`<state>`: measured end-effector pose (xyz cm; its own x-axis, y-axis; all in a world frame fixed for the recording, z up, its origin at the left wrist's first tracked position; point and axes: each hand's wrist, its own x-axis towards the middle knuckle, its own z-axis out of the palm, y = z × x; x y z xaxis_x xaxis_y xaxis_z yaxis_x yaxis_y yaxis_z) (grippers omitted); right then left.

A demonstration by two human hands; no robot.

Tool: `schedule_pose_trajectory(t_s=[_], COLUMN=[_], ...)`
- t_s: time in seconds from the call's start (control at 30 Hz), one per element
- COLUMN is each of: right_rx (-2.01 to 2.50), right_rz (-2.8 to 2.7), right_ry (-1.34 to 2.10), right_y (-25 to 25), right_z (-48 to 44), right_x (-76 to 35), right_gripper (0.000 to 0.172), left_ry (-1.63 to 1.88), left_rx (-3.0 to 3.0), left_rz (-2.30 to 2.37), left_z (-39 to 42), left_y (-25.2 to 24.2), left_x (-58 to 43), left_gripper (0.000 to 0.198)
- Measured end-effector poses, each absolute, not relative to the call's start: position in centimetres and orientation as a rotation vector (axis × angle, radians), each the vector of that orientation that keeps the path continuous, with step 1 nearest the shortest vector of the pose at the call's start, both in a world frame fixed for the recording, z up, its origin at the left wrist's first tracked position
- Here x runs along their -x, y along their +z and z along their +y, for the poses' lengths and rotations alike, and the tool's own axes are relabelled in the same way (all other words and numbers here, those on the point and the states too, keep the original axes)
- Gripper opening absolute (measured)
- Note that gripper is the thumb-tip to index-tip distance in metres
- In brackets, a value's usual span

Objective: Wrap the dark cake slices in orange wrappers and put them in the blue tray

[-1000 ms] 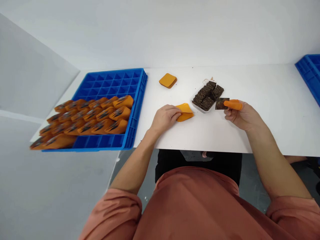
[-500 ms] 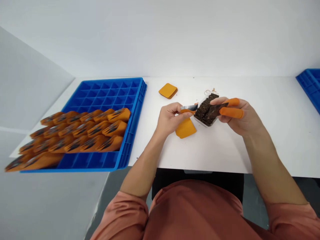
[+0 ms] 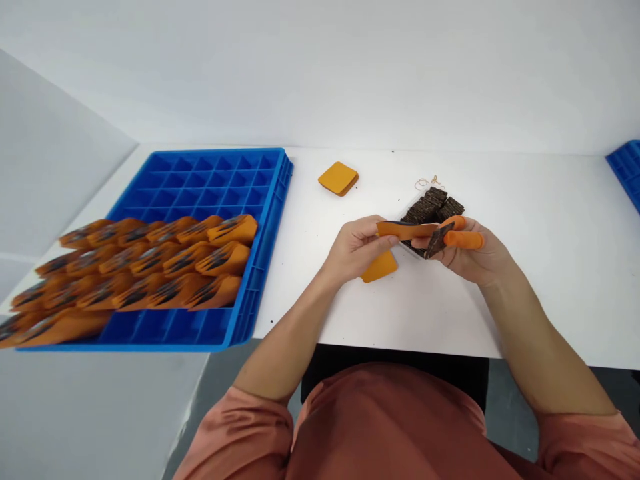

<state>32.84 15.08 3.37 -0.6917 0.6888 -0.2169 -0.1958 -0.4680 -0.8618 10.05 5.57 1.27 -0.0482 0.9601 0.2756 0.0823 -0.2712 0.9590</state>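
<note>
At the left of the white table [image 3: 550, 307] sits a blue plastic grid tray [image 3: 210, 177], its near rows filled with orange packets [image 3: 155, 263] marked with dark streaks, some overhanging the tray's near-left edge. Just right of the tray, toward the far side, lies a small stack of orange squares [image 3: 339, 179]. My left hand [image 3: 356, 250] is in front of it, thumb and fingers pinched together on an orange strip [image 3: 406, 230], while an orange square [image 3: 380, 267] lies on the table just beneath that hand. The strip's right end reaches just beside a dark, rough square [image 3: 437, 241] clamped between the fingers of my right hand [image 3: 473, 253], two of them in orange finger cots [image 3: 463, 239]. Behind my hands is a clear tray [image 3: 407, 243] of more dark squares [image 3: 433, 205], with loose twine [image 3: 425, 181] beyond it. A second blue tray [image 3: 627, 170] sits at the far right.
</note>
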Motion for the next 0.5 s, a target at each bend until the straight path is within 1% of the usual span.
schedule_pose_trajectory(t_s=[0.1,0.17,0.23,0.37,0.5], right_rx=[0.784,0.817,0.846,0.744,0.633], right_rz=[-1.126,-1.115,-1.110,-1.245,-1.679], right_ry=[2.218,2.206,2.096,1.630,1.087], right_y=[3.3,3.5,3.9,5.5,6.8], right_z=[15.2,15.5,15.6,14.7,12.6], right_x=[-32.8,-32.9,-33.2,-33.6,-33.4], right_gripper=[0.043,0.042,0.041,0.031,0.015], left_ry=[1.481,1.513,1.530,1.524,1.541], left_rx=[-1.459,-1.477,-1.501,-1.534,-1.564], left_rz=[1.240,1.286,1.325,1.407,1.460], left_z=[5.5,5.6,5.7,6.0,6.0], left_y=[1.2,1.1,1.0,0.6,0.4], left_x=[-10.0,-10.0,-10.0,-10.1,-10.1], left_gripper=[0.026,0.031,0.037,0.038,0.035])
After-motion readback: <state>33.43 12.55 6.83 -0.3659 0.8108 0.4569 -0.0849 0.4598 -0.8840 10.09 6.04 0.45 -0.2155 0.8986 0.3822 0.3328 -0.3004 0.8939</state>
